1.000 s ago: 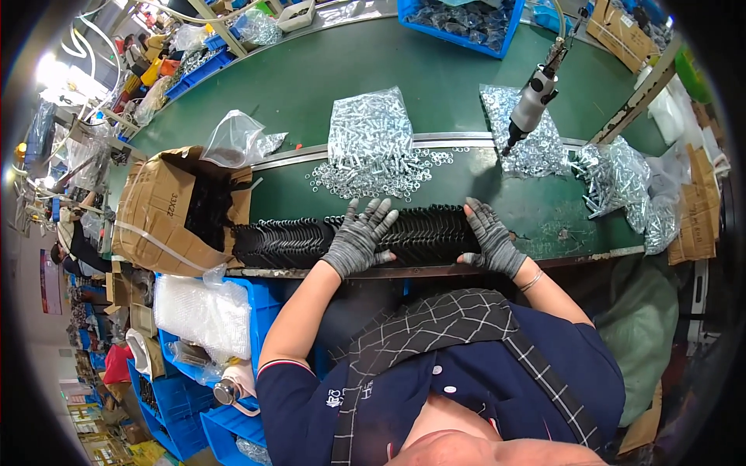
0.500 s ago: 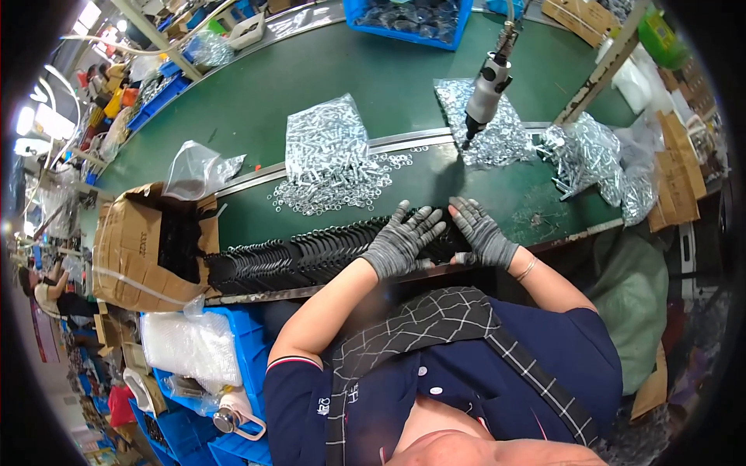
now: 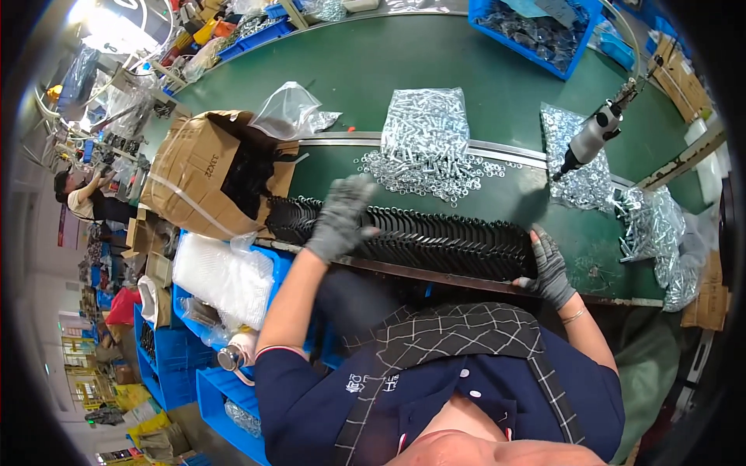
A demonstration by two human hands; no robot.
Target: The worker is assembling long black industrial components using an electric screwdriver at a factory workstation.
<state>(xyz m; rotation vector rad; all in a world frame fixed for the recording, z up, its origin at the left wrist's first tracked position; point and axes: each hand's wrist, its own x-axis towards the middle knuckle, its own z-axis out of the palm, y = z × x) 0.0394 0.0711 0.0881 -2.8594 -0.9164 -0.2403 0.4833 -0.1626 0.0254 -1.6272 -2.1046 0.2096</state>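
A long, tight row of flat black parts with ring-like ends [image 3: 435,242] stands along the front edge of the green bench. My left hand [image 3: 340,221], in a grey glove and slightly blurred, is over the row towards its left end. Its fingers are stretched out and its thumb stands apart. At the right end of the row, my right hand [image 3: 550,268] is against the last parts, fingers extended and thumb spread below. Behind the row lie a heap of small metal rings [image 3: 443,182] and an opened clear bag of silver bolts [image 3: 426,124].
An open cardboard box [image 3: 183,175] holding black parts stands at the left. An air screwdriver [image 3: 588,141] hangs at the right above another bag of metal pieces [image 3: 583,182]. A blue crate [image 3: 521,43] sits at the back. Blue bins [image 3: 221,396] stand below left; a co-worker [image 3: 93,198] is far left.
My hands have moved apart from the right end of the row. The left went leftward along it; the right stayed at that end. The view has shifted, so the bench appears further right.
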